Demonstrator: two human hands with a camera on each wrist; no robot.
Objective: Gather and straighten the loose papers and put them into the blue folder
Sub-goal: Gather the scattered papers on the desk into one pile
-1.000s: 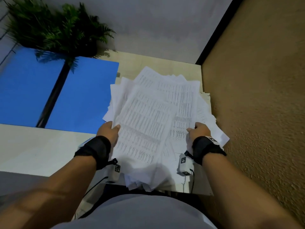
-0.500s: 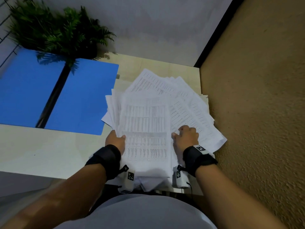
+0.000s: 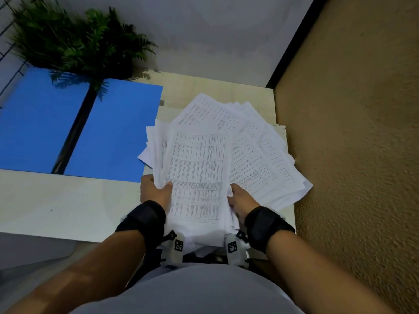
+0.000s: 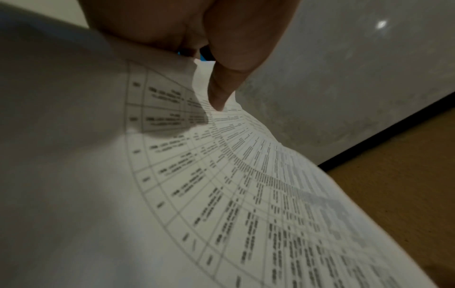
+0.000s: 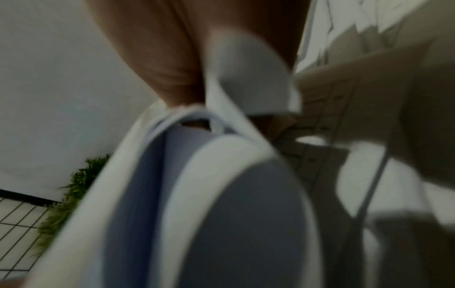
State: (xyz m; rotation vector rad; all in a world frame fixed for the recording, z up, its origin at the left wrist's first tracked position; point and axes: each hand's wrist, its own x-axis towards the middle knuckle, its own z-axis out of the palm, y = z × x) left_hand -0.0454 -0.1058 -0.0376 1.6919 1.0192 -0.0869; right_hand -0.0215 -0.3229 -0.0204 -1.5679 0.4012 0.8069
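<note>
Table (image 3: 56, 207) w/ blue folder (image 3: 118, 137) lying open, just left of papers (image 3: 226, 159). Papers fanned, splaying right past table's right edge toward tan wall (image 3: 351, 155). Left hand (image 3: 155, 192) pinches stack's left side, thumb on top; right hand (image 3: 240, 198) grips its right side. Bare table near folder's front edge.

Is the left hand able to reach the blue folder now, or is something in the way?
Probably yes, but not at once. The blue folder lies open just left of the papers, nothing between. The left hand grips the papers and would have to let go.
</note>
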